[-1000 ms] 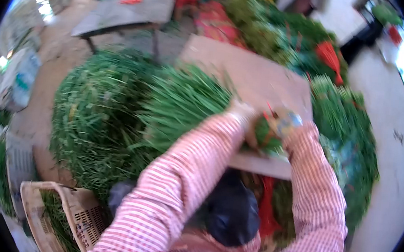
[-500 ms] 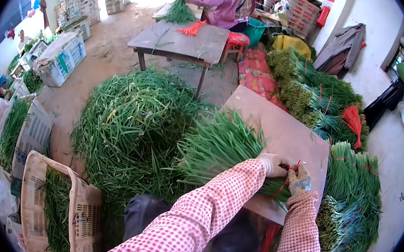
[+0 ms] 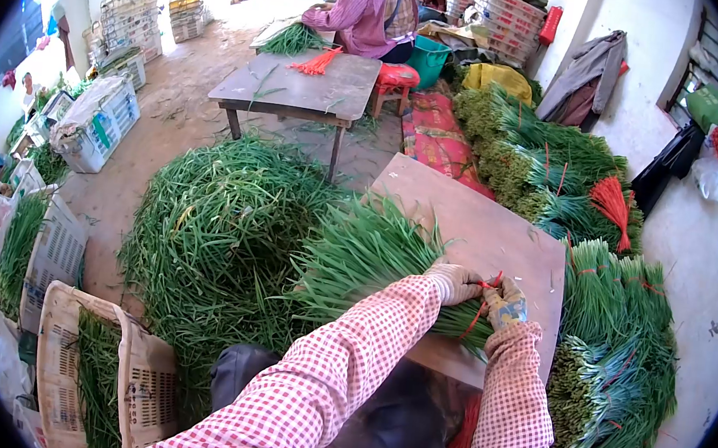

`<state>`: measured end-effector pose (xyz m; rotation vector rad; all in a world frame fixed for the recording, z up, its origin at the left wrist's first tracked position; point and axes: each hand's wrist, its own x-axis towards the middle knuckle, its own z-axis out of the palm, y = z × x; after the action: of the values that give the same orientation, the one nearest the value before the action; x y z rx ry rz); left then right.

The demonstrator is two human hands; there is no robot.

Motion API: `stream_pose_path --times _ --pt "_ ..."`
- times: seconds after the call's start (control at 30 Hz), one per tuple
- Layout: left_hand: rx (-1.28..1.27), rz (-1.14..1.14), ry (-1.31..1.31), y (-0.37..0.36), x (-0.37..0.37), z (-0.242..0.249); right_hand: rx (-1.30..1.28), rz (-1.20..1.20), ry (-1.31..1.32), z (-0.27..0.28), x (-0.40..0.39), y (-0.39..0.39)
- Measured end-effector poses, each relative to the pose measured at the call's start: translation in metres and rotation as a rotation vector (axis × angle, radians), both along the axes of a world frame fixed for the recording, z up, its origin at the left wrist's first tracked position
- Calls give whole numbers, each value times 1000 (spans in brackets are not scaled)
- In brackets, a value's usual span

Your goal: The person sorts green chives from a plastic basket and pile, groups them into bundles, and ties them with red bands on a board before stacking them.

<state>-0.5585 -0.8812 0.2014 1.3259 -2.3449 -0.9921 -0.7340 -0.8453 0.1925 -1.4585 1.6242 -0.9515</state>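
A bunch of long green chives [image 3: 373, 256] lies across a brown board [image 3: 504, 238] in front of me. My left hand [image 3: 455, 283], gloved in pale cloth, is closed at the bunch's right end with its fingers on a red tie [image 3: 477, 317]. Close beside it, my right hand [image 3: 507, 306] wears a patterned glove and pinches the same tie. The strand runs over the stalks, and a short red end sticks up between the two hands. The underside of the bunch is hidden.
A big heap of loose leaves [image 3: 220, 228] lies left of the board. Tied bundles [image 3: 617, 327] are stacked along the right, with red ties [image 3: 612, 212] on them. A crate [image 3: 150, 377] stands lower left. Beyond a low table [image 3: 303, 85], a person [image 3: 371, 13] sits working.
The whole view has shifted, so the board and both hands appear further left. Both hands keep hold of the red tie, its upper end now showing more clearly between them.
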Motion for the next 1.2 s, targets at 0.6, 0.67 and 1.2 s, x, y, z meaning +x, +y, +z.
stream_pose_path --times 0.6,0.67,1.2 --pt "167 230 206 -24 -7 -32 282 330 -105 45 -2 6" --pt "164 241 164 -23 -7 -29 332 338 -96 49 -2 1" --pt "-213 37 -48 14 2 4 200 141 -127 33 4 1"
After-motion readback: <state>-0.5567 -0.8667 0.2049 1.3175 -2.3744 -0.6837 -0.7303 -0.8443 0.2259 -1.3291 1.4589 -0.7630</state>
